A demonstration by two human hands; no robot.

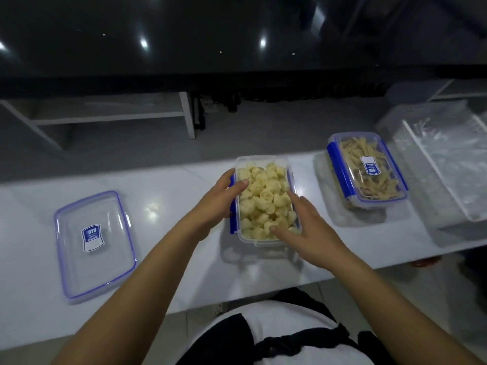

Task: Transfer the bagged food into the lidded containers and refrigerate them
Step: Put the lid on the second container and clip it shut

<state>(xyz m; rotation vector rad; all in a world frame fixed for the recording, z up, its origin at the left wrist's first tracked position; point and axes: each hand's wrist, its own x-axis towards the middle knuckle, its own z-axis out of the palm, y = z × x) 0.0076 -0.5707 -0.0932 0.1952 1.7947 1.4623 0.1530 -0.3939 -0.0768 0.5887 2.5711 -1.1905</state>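
A clear rectangular container full of pale yellow food pieces stands mid-counter, with blue clips hanging at both long sides. My left hand holds its left edge, thumb lying over the top and fingers along the side. Along the right edge rests my right hand, fingers spread and fairly straight, thumb on the near corner. A second container, closed with a blue-clipped lid and filled with tan strips, sits to the right. To the left lies a separate clear lid with a blue seal and label.
Crumpled clear plastic bags are piled at the counter's right end. The white counter runs left to right, its front edge near my body. Beyond it lie a grey floor and a white shelf frame.
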